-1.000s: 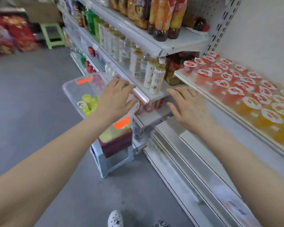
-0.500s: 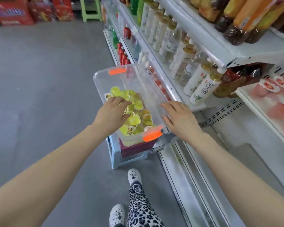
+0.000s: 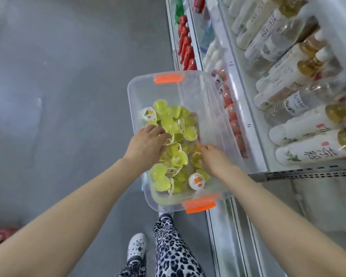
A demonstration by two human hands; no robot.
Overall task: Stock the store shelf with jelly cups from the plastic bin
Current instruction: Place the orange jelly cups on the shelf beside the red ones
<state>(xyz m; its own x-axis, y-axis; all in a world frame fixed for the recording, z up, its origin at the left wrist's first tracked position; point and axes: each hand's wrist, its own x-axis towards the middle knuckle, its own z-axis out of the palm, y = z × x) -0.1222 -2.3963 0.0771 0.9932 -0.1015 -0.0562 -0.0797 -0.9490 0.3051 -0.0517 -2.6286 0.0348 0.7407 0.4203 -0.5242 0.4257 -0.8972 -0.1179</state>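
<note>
Yellow-green jelly cups (image 3: 169, 124); clear bin (image 3: 214, 120), orange latches (image 3: 168, 79); leopard-print trousers (image 3: 172, 246).

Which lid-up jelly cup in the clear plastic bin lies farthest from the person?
The white-lidded yellow-green jelly cup at the pile's far left corner, beyond the left hand. The other lid-up cup lies near the close end of the clear plastic bin.

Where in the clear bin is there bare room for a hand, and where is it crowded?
Bare: bin floor between the far orange latch and the jelly cups, plus a strip along the shelf-side wall. Crowded: middle to near end, under the left hand and right hand.
</note>
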